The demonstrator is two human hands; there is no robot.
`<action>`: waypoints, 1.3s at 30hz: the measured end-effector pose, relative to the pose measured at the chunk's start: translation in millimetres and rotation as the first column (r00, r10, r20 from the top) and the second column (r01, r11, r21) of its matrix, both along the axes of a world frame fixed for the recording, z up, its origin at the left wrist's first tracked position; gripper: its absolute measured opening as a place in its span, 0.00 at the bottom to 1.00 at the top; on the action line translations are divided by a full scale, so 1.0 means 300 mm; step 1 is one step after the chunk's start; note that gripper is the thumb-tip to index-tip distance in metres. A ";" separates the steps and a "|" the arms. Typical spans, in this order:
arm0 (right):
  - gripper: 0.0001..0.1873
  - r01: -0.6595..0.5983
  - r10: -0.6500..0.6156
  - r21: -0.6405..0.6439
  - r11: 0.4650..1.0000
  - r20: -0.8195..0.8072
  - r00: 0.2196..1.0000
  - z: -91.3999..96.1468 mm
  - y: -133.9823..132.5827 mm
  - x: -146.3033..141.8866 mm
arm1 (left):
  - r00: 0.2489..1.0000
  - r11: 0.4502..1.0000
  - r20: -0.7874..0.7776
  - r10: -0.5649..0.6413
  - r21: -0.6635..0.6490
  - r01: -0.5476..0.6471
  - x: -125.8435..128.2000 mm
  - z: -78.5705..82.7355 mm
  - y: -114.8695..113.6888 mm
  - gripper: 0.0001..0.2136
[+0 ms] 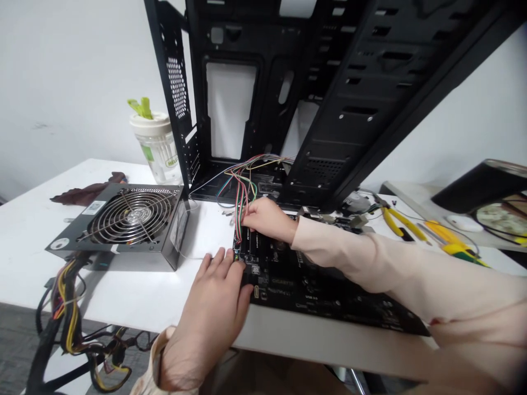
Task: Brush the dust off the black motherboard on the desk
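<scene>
A black motherboard (288,282) lies flat on the white table in front of me. My right hand (267,219) is above its left part, the fingers closed on a bundle of thin coloured wires (239,204) in red, green, white and black. The wires run back into the black computer case (272,49), which stands open behind the board. Their lower end reaches the board's left edge; whether it is plugged in I cannot tell. My left hand (218,293) rests with fingers stretched out against the board's left corner, holding nothing.
To the left sits a power supply (175,233), its thick cables (69,307) hanging over the front edge. A lidded cup (154,142) and a dark brown leaf (84,193) are behind it. Yellow-handled pliers (405,225) and a yellow-green tool (457,249) lie at right.
</scene>
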State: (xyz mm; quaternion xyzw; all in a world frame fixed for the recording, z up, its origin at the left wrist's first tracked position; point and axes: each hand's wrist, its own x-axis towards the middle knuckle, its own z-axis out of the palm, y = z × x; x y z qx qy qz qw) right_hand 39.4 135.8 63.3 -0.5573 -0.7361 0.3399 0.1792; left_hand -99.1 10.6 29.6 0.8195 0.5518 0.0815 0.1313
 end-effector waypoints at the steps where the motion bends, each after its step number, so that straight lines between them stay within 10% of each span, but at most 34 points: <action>1: 0.14 -0.013 0.014 -0.047 0.999 0.025 1.000 0.013 0.001 -0.003 | 1.000 1.000 0.001 0.000 0.000 0.000 0.000 0.001 -0.001 0.16; 9: 0.11 -0.218 0.299 -0.416 0.883 0.140 0.944 0.136 -0.021 0.070 | 1.000 1.000 0.014 -0.002 -0.002 0.002 -0.005 0.002 -0.008 0.16; 23: 0.08 -0.170 0.158 0.134 0.976 0.094 0.983 0.032 -0.071 0.021 | 1.000 1.000 0.005 -0.002 0.012 0.002 -0.003 -0.003 -0.003 0.16; 39: 0.12 0.058 -0.015 0.113 0.992 -0.345 0.939 -0.058 -0.055 -0.007 | 1.000 1.000 0.019 0.007 0.000 -0.007 0.001 -0.006 -0.001 0.16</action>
